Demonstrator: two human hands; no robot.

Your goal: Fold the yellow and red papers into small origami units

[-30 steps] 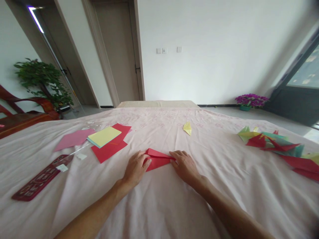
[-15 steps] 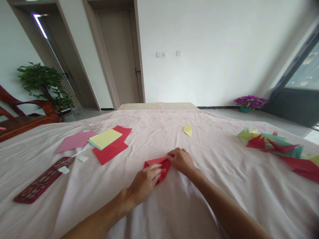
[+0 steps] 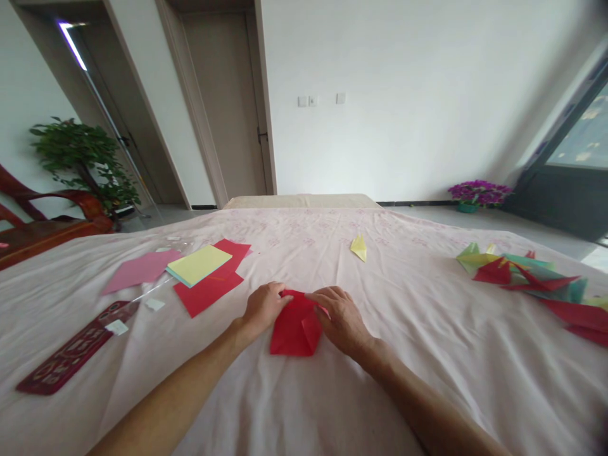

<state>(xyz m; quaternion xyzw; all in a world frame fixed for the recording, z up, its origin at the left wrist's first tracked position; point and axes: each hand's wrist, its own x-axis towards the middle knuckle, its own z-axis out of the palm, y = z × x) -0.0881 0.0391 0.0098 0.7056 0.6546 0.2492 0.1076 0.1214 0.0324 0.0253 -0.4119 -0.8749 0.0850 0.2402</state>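
Observation:
A partly folded sheet of red paper (image 3: pixel 295 326) lies on the cloth-covered table in front of me, with a flap showing on its right side. My left hand (image 3: pixel 264 306) pinches its upper left corner between thumb and fingers. At the upper right edge my right hand (image 3: pixel 342 320) grips the paper, fingers bent over the top and thumb on the near side. Beyond my hands lies a small folded yellow paper piece (image 3: pixel 359 247), touched by neither.
To the left are red sheets (image 3: pixel 209 294), a yellow sheet (image 3: pixel 199 265), a pink sheet (image 3: pixel 140 271) and a dark red phone-shaped object (image 3: pixel 66 351). Several folded paper pieces (image 3: pixel 527 277) sit at the right on the pink tablecloth (image 3: pixel 408 278).
My left hand has moved up from the paper's middle to its upper left corner. More of the red paper's face now shows toward me. My right hand stays near the upper right.

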